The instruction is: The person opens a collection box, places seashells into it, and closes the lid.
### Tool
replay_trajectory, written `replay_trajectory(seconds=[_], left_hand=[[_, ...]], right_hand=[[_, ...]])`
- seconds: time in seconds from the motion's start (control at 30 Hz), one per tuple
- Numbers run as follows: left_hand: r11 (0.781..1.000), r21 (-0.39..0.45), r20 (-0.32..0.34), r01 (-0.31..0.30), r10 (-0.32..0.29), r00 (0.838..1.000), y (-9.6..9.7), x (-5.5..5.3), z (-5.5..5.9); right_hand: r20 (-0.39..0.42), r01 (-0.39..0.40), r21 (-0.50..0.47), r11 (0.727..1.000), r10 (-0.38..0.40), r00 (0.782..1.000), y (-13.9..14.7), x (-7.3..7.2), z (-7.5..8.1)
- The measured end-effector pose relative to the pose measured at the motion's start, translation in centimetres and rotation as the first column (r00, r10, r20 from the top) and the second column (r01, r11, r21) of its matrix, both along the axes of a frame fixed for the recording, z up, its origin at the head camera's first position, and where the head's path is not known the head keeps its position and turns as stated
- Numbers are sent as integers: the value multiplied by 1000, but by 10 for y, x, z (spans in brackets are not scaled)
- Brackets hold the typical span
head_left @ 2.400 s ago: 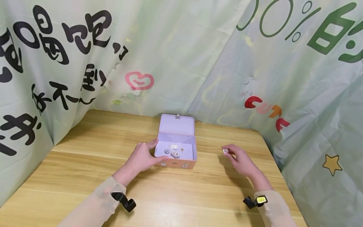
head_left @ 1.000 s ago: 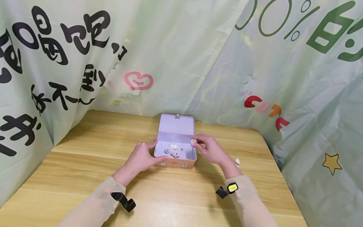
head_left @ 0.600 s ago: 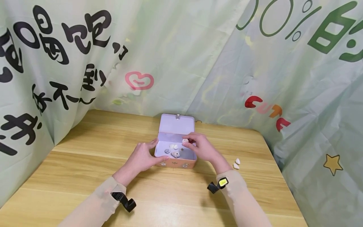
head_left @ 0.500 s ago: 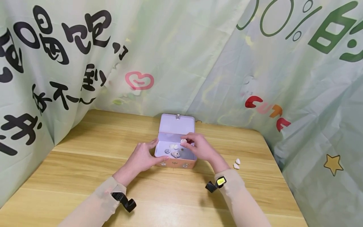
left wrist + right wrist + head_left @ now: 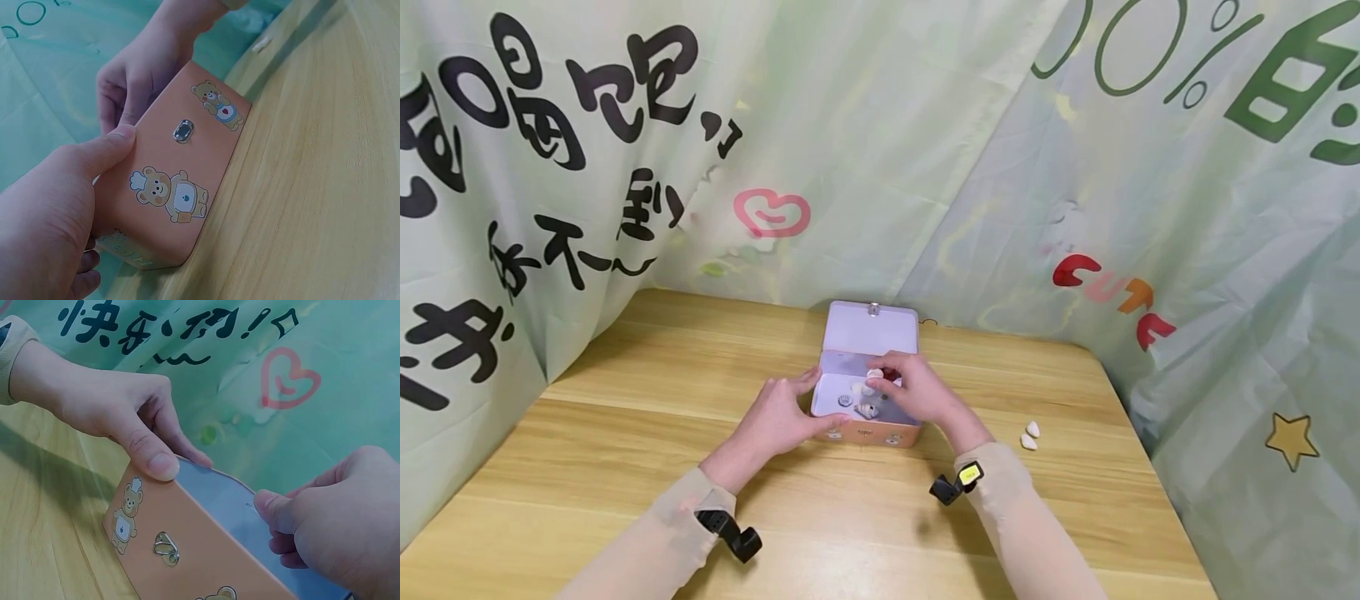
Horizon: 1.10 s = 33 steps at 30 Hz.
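An orange tin box with a lilac inside and bear pictures stands on the table with its lid raised. My left hand grips its left side, thumb on the front rim. Over the box's opening, my right hand pinches a small white shell-like piece. On the box floor lie a round grey ribbed shell and a larger spiral-looking shell. Other white pieces there are partly hidden by the right hand. In the right wrist view, the fingers of the right hand hide what they hold.
Two white shell-like pieces lie on the wooden table to the right of the right forearm. A printed curtain hangs behind the table and along both sides. A dark thin loop shows behind the lid.
My right hand has moved left from the table's right side into the box with the white piece, uncovering two white pieces on the table. The left hand stays on the box.
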State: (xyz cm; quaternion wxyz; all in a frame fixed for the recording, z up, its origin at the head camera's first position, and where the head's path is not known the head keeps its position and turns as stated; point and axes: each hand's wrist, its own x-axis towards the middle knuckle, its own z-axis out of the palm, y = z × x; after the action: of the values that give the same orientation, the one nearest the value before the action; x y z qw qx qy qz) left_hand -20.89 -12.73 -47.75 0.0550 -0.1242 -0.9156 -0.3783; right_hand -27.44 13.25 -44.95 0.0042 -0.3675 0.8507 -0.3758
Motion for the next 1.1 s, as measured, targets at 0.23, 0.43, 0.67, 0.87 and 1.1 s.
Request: replay_trajectory(seconds=[0.23, 0.43, 0.67, 0.87, 1.1], left_hand=[[1000, 13, 7, 0, 0, 1000, 0, 1, 0], [1000, 8, -10, -3, 3, 1000, 0, 1, -1], [1000, 0, -51, -4, 4, 999, 0, 0, -1], [1000, 7, -39, 1, -1, 999, 1, 0, 0], [1000, -1, 10, -23, 23, 1000, 1, 2, 5]], right_hand=[[-6, -1, 25, 1000, 2, 1000, -5, -1, -2], [-46, -40, 33, 999, 42, 998, -8, -2, -5], [-47, -30, 82, 996, 34, 998, -8, -3, -6], [-65, -31, 94, 995, 37, 997, -6, -2, -5], [-30, -10, 79, 997, 13, 999, 3, 4, 4]])
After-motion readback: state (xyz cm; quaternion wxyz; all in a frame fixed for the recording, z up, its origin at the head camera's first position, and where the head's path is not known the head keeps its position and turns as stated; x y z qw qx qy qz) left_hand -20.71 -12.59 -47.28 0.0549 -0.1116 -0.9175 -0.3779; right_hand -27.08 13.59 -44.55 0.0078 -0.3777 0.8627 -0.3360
